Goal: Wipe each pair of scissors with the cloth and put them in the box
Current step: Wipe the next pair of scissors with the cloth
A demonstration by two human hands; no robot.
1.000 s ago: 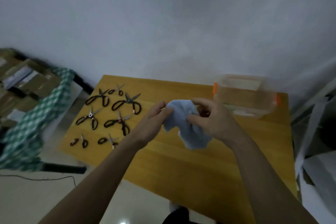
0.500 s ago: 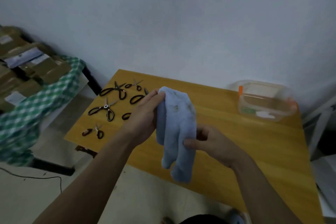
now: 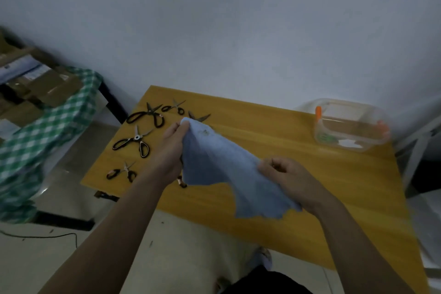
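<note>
Blue and soft, the cloth (image 3: 214, 162) hangs spread between both hands above the middle of the counter (image 3: 274, 126). The left hand (image 3: 170, 150) pinches its far left corner, and the right hand (image 3: 286, 174) has its fingers (image 3: 270, 167) curled on the near right edge, so neither hand is free. It looks light and limp and will drape round a blade, best bunched in one palm. Several pairs of scissors (image 3: 133, 142) lie flat on the far left of the counter, some hidden behind the cloth. They look stiff, hard and sharp at the tips, so the looped handles are the safe place to take hold. At the far right stands the clear box (image 3: 350, 126), whose contents I cannot make out.
</note>
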